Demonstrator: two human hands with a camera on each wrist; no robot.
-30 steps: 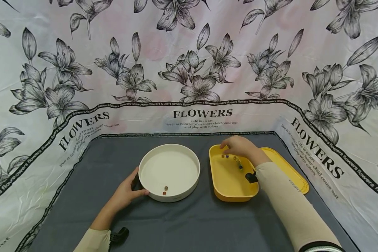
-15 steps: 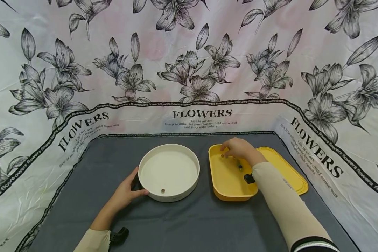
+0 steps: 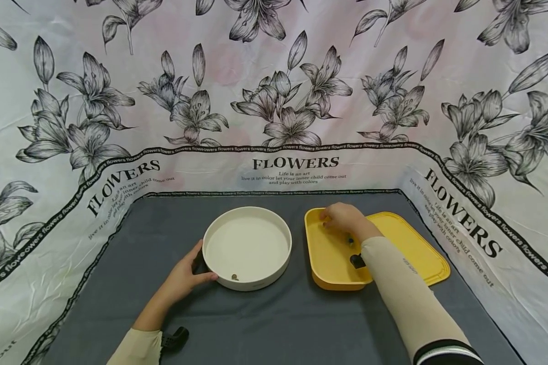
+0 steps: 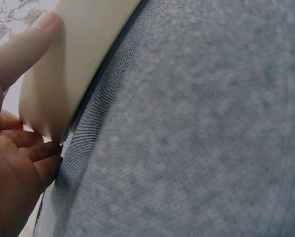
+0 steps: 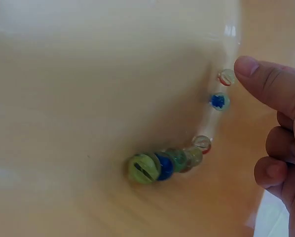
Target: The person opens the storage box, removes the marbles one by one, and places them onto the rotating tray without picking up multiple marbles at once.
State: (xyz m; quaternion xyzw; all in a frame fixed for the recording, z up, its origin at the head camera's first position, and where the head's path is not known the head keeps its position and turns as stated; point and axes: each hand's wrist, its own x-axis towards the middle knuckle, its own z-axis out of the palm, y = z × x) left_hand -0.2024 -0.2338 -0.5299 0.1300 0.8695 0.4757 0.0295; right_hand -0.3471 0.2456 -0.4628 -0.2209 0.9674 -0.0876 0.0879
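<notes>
Hanging over the far end of the yellow box (image 3: 321,263), the right hand (image 3: 345,218) held its thumb (image 5: 268,84) close beside the marbles (image 5: 219,101) that lay inside this box; whether it grasped one could not be told. Left of the box, the left hand (image 3: 181,279) gripped the wall of the round white tray (image 3: 248,243). It seemed wise to pinch only one marble at a time, gently, because such smooth pieces could easily roll away.

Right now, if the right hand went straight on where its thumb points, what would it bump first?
Probably the red-and-clear marble nearest the thumb of the right hand, in the yellow box. Depth is unclear, so the thumb might pass over it.
</notes>
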